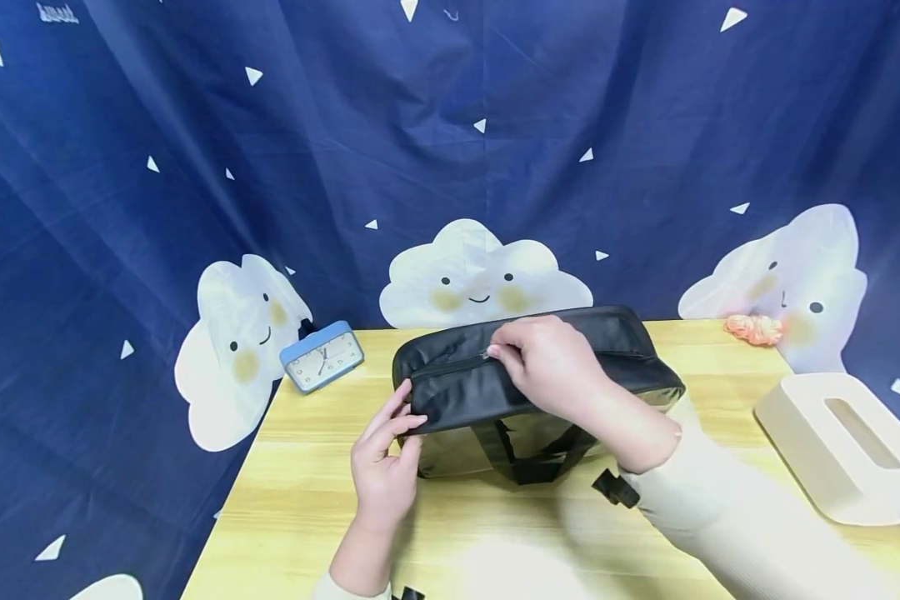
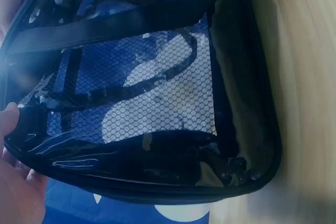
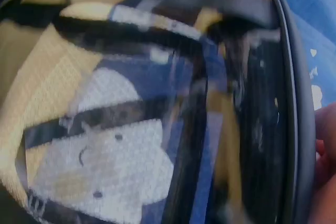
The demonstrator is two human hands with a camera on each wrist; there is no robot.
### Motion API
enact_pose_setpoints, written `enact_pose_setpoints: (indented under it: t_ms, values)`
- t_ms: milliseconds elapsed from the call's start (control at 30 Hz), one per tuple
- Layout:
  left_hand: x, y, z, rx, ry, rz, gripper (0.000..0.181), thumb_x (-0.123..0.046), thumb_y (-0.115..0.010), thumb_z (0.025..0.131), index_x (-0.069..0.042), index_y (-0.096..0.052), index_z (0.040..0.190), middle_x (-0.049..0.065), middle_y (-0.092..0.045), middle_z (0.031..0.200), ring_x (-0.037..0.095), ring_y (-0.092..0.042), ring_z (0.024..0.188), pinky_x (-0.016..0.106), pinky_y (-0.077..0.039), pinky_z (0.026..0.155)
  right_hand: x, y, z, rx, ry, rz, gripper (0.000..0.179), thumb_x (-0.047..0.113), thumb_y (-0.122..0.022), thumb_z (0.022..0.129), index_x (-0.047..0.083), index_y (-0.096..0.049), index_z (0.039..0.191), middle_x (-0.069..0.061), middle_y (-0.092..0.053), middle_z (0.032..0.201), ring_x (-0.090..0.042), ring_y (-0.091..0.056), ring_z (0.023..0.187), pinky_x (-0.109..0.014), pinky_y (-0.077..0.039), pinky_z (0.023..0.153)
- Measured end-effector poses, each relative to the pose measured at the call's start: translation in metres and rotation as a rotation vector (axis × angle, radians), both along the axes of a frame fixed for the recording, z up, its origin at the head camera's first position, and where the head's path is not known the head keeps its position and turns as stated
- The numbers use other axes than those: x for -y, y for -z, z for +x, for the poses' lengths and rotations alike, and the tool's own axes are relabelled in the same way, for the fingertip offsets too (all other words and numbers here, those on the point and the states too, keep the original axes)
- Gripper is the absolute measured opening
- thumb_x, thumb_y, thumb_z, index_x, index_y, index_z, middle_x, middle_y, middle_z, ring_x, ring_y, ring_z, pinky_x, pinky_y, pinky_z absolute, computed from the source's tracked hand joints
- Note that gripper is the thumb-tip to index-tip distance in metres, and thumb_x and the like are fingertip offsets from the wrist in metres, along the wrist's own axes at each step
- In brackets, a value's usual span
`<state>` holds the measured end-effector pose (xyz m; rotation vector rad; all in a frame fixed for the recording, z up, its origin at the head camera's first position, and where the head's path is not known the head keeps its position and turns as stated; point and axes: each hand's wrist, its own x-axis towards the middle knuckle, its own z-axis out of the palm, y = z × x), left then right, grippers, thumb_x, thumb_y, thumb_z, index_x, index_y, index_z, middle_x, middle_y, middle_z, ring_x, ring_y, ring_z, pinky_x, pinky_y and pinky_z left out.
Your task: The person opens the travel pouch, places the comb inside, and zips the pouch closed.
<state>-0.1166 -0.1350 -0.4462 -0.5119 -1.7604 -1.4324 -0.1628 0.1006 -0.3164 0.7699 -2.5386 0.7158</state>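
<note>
A black bag (image 1: 461,400) with clear plastic sides stands on the wooden table, its zipped top facing up. My right hand (image 1: 551,362) is over the top and pinches the zipper pull (image 1: 486,355) between thumb and fingertips, left of the middle of the zipper. At the bag's left end, my left hand (image 1: 386,467) grips the top edge, fingers on top and thumb against the front. In the left wrist view that thumb (image 2: 9,119) presses the clear panel (image 2: 157,93). A black carry handle (image 1: 532,471) hangs down the front. Through the right wrist view's clear panel (image 3: 115,145), the cloud-print backdrop shows.
Left of the bag stands a blue alarm clock (image 1: 322,358). A cream tissue box (image 1: 802,442) sits at the table's right edge, with a peach-coloured bundle (image 1: 753,329) at the back right. Behind the table hangs a dark blue curtain (image 1: 487,167) with clouds and triangles.
</note>
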Motion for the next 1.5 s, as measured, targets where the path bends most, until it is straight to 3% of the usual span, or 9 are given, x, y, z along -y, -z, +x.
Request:
enact_pose_setpoints:
  t_ms: [200,500,700,867,1033,1067,1267,1333,1500]
  values:
    - [-0.004,-0.001,0.002,0.014,0.016,0.019,0.029,0.027,-0.070,0.081,0.001,-0.079,0.089,0.026,-0.069,0.130,0.023,-0.068,0.124,0.031,-0.055,0.100,0.018,0.003,-0.003,0.043,-0.041,-0.043,0.008,0.015,-0.079,0.096,0.015,-0.079,0.088,0.005,-0.075,0.085,-0.016,-0.070,0.076,-0.041,-0.058,0.070]
    - [-0.006,0.000,0.004,0.016,0.026,0.054,0.028,0.028,-0.072,0.078,0.004,-0.080,0.089,0.029,-0.067,0.133,0.018,-0.069,0.120,0.029,-0.054,0.101,0.051,0.003,-0.007,0.040,-0.043,0.070,0.011,0.018,-0.076,0.098,0.017,-0.077,0.087,0.004,-0.074,0.084,-0.019,-0.070,0.076,-0.041,-0.058,0.067]
    - [-0.008,0.003,0.002,0.008,0.101,0.087,0.027,0.030,-0.068,0.079,0.007,-0.078,0.090,0.034,-0.056,0.145,0.016,-0.072,0.113,0.025,-0.057,0.095,0.074,0.004,-0.006,0.062,-0.056,0.143,0.011,0.020,-0.074,0.100,0.017,-0.079,0.091,0.003,-0.076,0.086,-0.021,-0.073,0.084,-0.042,-0.059,0.067]
    - [-0.005,0.007,0.001,0.031,0.160,0.136,0.026,0.033,-0.063,0.078,0.012,-0.075,0.089,0.036,-0.043,0.156,0.014,-0.072,0.110,0.025,-0.057,0.094,0.100,0.001,-0.004,0.071,-0.028,0.245,0.016,0.021,-0.075,0.099,0.021,-0.075,0.083,0.005,-0.070,0.077,-0.019,-0.069,0.072,-0.038,-0.056,0.057]
    - [-0.006,0.006,0.001,0.096,0.147,0.164,0.027,0.031,-0.066,0.078,0.009,-0.076,0.089,0.024,-0.042,0.161,0.009,-0.073,0.103,0.024,-0.054,0.098,0.118,-0.001,-0.002,0.038,-0.007,0.430,0.007,0.019,-0.077,0.093,0.024,-0.076,0.089,0.008,-0.067,0.080,-0.013,-0.066,0.072,-0.033,-0.056,0.057]
    - [-0.007,0.006,0.001,0.101,0.152,0.164,0.026,0.031,-0.067,0.079,0.008,-0.076,0.089,0.023,-0.043,0.161,0.009,-0.072,0.109,0.024,-0.054,0.099,0.118,0.000,-0.002,0.044,-0.001,0.446,0.007,0.020,-0.076,0.094,0.025,-0.076,0.089,0.008,-0.067,0.081,-0.013,-0.066,0.073,-0.034,-0.056,0.057]
    - [-0.008,0.008,-0.003,0.064,0.297,0.181,0.024,0.030,-0.068,0.082,0.011,-0.075,0.094,0.029,-0.048,0.153,0.020,-0.065,0.127,0.027,-0.056,0.098,0.098,0.000,-0.006,0.176,0.027,0.300,0.018,0.033,-0.073,0.102,0.025,-0.078,0.087,0.009,-0.071,0.079,-0.014,-0.068,0.070,-0.036,-0.057,0.058]
    - [-0.002,0.009,-0.004,0.056,0.347,0.199,0.024,0.029,-0.069,0.083,0.011,-0.076,0.097,0.029,-0.051,0.151,0.021,-0.070,0.117,0.028,-0.057,0.097,0.092,-0.002,-0.006,0.217,-0.007,0.254,0.014,0.031,-0.074,0.101,0.025,-0.081,0.091,0.011,-0.073,0.083,-0.012,-0.069,0.074,-0.034,-0.057,0.061]
    - [0.019,0.007,-0.003,0.075,0.423,0.213,0.024,0.028,-0.069,0.083,0.009,-0.075,0.097,0.026,-0.059,0.141,0.025,-0.066,0.122,0.029,-0.057,0.098,0.092,-0.008,-0.003,0.284,-0.071,0.281,0.011,0.029,-0.073,0.102,0.025,-0.081,0.095,0.011,-0.074,0.088,-0.012,-0.069,0.081,-0.033,-0.056,0.066]
